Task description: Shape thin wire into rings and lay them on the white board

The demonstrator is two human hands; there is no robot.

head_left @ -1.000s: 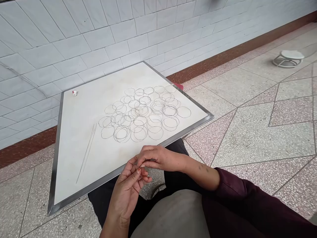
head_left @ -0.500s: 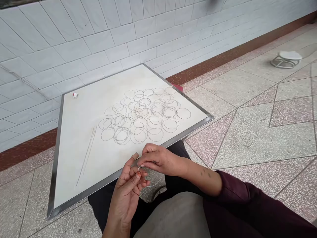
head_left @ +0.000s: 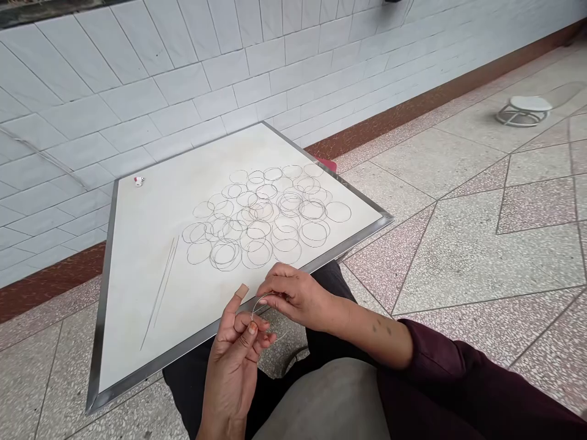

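A thin wire ring (head_left: pixel 259 300) is held between my two hands, just off the near edge of the table (head_left: pixel 137 379). My left hand (head_left: pixel 241 348) pinches it between thumb and fingers, the index finger raised with a tan wrap on its tip. On the other side, my right hand (head_left: pixel 293 293) has its thumb and fingers closed on the wire. Part of the ring is hidden behind the fingers. Many thin wire rings (head_left: pixel 268 250) lie overlapping on the white tabletop beyond my hands. Several straight wires (head_left: pixel 160 293) lie to their left.
A small white and pink object (head_left: pixel 139 181) sits near the table's far left corner. The metal-edged table stands by a white tiled wall (head_left: pixel 192 85). A low white stool (head_left: pixel 525 111) is on the floor at the far right.
My right hand has slid a little along the wire, away from my left fingertips, so more of the curve shows between them. My left index finger has shifted slightly left.
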